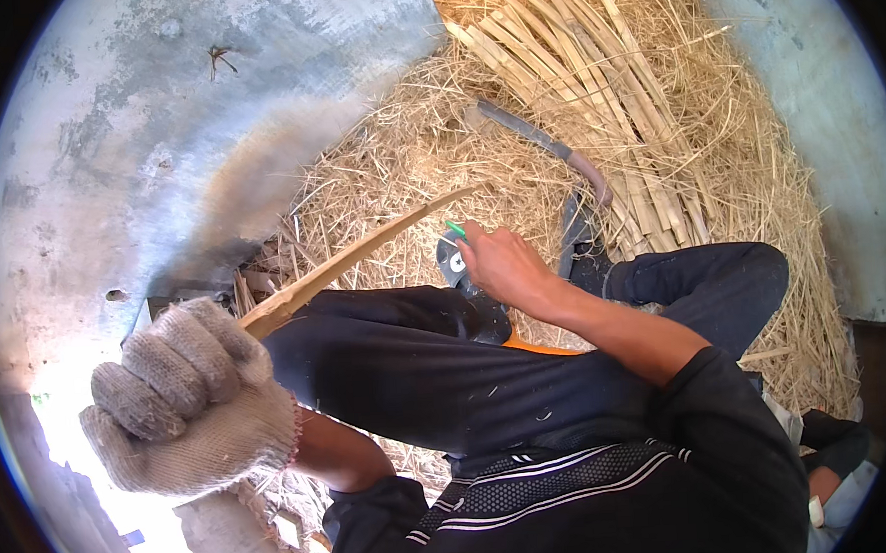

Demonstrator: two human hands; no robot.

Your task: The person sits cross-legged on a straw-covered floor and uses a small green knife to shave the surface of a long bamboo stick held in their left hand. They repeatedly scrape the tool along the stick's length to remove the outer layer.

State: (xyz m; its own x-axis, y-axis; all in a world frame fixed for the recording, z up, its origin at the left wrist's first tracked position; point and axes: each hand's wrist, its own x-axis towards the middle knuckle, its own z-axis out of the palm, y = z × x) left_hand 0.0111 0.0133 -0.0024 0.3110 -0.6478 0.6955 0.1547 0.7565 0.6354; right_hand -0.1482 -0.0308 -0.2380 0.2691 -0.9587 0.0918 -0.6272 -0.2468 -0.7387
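Observation:
My left hand (184,400), in a grey knitted glove, is closed around the thick end of a split bamboo strip (362,256). The strip slants up to the right and tapers to a thin tip above my feet. Bare and closed, my right hand (507,263) grips a small green-ended tool (456,229) just below the strip; the rest of it is hidden in the fingers, so its kind does not show. Right hand and strip appear apart.
Beyond my feet, a curved blade with a brown handle (541,136) lies on pale shavings (377,160) beside a pile of bamboo strips (599,98). Concrete walls (281,45) rise at left and right. An orange edge (542,347) shows under my legs. Part of another person (838,446) appears lower right.

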